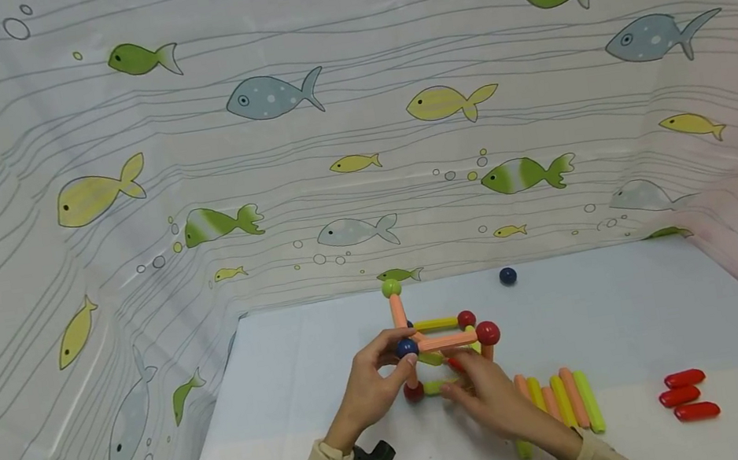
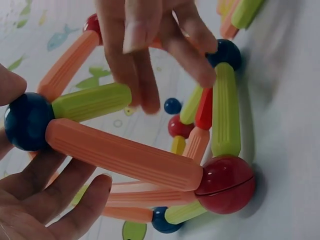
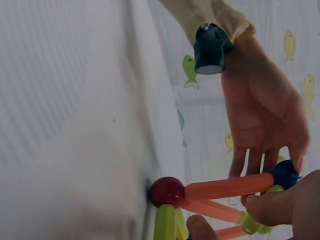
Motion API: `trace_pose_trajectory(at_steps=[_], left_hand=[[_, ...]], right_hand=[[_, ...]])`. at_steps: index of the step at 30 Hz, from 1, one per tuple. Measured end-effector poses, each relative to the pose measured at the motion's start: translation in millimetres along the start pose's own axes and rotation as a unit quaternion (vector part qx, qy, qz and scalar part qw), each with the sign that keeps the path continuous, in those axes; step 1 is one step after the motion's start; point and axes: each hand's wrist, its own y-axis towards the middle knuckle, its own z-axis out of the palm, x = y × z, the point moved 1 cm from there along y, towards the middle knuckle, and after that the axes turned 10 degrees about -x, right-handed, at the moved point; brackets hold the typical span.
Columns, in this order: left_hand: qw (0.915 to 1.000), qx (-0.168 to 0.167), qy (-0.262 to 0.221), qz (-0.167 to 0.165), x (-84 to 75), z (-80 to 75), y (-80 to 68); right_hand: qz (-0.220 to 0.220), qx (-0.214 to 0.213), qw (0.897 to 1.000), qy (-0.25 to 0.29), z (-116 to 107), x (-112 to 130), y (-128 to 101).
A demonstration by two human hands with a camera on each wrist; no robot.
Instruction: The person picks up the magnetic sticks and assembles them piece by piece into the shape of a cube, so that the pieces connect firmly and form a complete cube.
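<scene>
A frame of grooved rods and balls stands on the table. My left hand [image 1: 379, 383] holds its upper corner at a blue ball [image 2: 29, 121], fingers and thumb around it. From this ball run an orange rod [image 2: 125, 152] down to a red ball [image 2: 225, 184] and a green rod [image 2: 92, 102] with an uncapped end. My right hand [image 1: 492, 390] reaches into the frame's right side with fingers loosely extended, fingertips right by that green rod's end. A short red rod [image 2: 204, 109] shows behind its fingers. A green ball [image 1: 391, 288] tops the frame's upright orange rod [image 1: 399, 311].
Several orange, yellow and green rods [image 1: 561, 400] lie in a row beside my right forearm. Three short red rods [image 1: 697, 411] lie farther right. One loose dark blue ball [image 1: 508, 276] sits near the table's back edge. Fish-patterned cloth [image 1: 438, 212] hangs behind the table.
</scene>
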Motion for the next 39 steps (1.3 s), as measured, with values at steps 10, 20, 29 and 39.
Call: trace_pose_trajectory(at_steps=[10,20,29,39], left_hand=[[1.0,0.003,0.001,-0.003,-2.2,-0.4,-0.2],[1.0,0.0,0.002,0.005,-3.4,-0.8,-0.6],[0.9998,0.003,0.012,0.015,-0.9,1.4,0.1],[0.998,-0.012,0.038,0.049,3.1,6.1,-0.8]], right_hand=[[-0.013,-0.009,0.993,-0.114,-38.7,5.6,-29.7],[0.17,0.008,0.943,-0.285,-78.1,-40.8,-32.4],[0.146,0.003,0.944,-0.294,-75.8,-61.8,-28.1],[0.145,-0.022,0.948,-0.284,-61.4,-62.6,-22.9]])
